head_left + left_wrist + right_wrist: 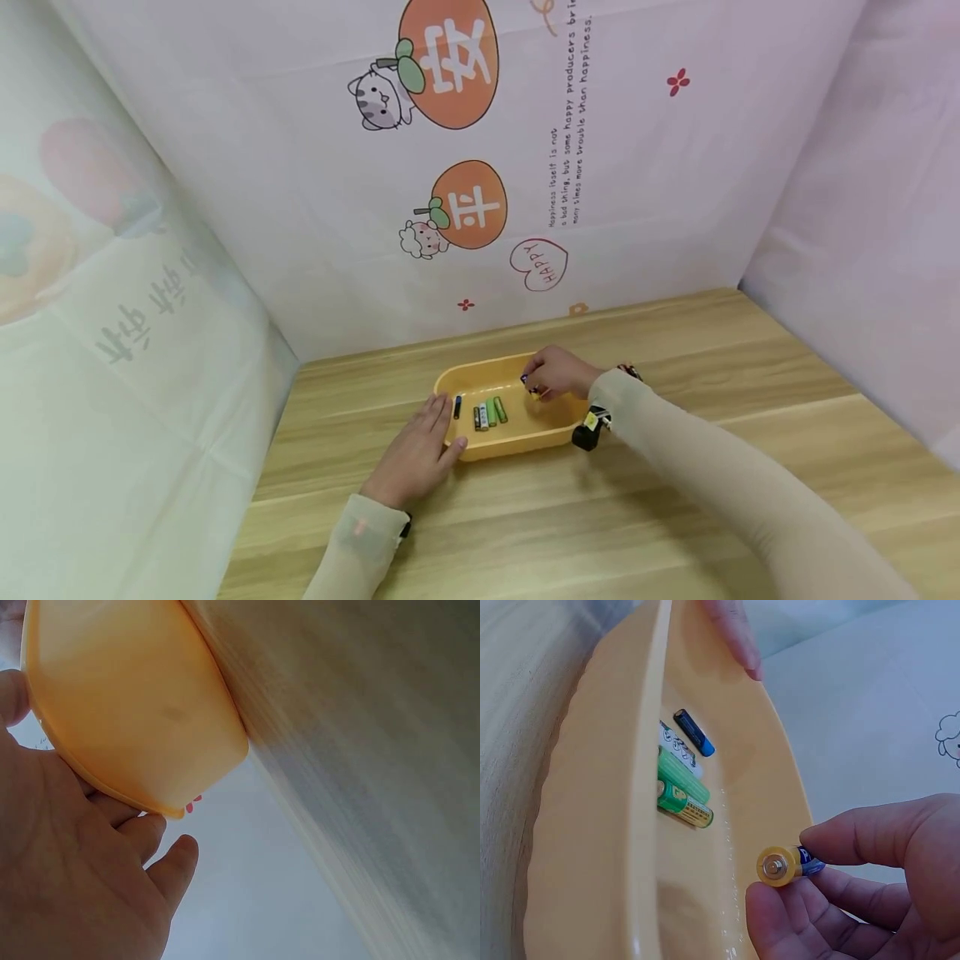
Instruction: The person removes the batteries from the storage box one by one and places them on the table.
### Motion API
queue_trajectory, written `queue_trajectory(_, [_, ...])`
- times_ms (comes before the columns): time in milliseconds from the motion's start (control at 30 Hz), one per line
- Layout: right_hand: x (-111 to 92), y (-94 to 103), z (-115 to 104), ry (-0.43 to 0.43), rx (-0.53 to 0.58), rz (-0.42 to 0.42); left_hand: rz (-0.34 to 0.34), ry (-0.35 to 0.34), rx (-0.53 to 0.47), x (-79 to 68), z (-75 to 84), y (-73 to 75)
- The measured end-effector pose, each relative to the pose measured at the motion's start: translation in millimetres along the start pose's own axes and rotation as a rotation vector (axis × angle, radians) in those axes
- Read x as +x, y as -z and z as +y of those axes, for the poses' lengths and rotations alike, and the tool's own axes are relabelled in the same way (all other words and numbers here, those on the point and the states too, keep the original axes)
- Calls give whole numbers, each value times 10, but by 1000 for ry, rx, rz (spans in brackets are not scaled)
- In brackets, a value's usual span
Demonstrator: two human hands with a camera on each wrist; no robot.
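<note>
A shallow yellow tray [517, 443] stands on the wooden table with several batteries in it. My right hand [561, 372] is over its right part and pinches a battery [784, 865] with a yellow end and a dark blue body between thumb and fingers. In the right wrist view its metal tip faces the camera. My left hand [416, 450] rests on the tray's left end, fingers laid over the rim and thumb at the front corner. Inside lie a black-and-blue battery [457, 407] near the left wall and, grouped beside it, a green battery [492, 412], a green-and-gold battery [686, 805] and a white one [483, 417].
The wooden table [600, 517] runs under and around the tray. Printed cloth walls [322, 250] enclose it at the back, left and right. A black wrist device [588, 429] sits on the right wrist, close to the tray's front right corner.
</note>
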State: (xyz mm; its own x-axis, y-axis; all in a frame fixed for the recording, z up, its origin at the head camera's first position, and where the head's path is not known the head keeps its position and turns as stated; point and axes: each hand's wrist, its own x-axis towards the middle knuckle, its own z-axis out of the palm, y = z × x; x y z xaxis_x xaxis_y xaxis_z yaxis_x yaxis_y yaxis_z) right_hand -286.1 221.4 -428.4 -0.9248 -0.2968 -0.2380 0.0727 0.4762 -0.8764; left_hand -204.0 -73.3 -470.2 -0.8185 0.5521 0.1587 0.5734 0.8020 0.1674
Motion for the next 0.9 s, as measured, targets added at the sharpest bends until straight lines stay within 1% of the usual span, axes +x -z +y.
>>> queue_trajectory(233, [-38, 89, -4, -4, 55, -2, -25, 17, 13, -23, -14, -38])
queue_trajectory(333, [-66, 136, -14, -11, 77, 6, -18, 13, 15, -11, -13, -32])
queue_trajectory(500, [-104, 231, -35, -1, 40, 19, 0, -9, 2, 6, -10, 1])
queue_trajectory(600, [-100, 304, -48, -8, 26, 20, -3, -9, 7, 5, -21, 12])
queue_trajectory(767, [-127, 430, -89, -21, 28, 21, -1, -6, 7, 4, -46, 4])
queue_trajectory(900, [-135, 501, -75, -25, 24, 24, -8, -8, 12, 18, -58, -24])
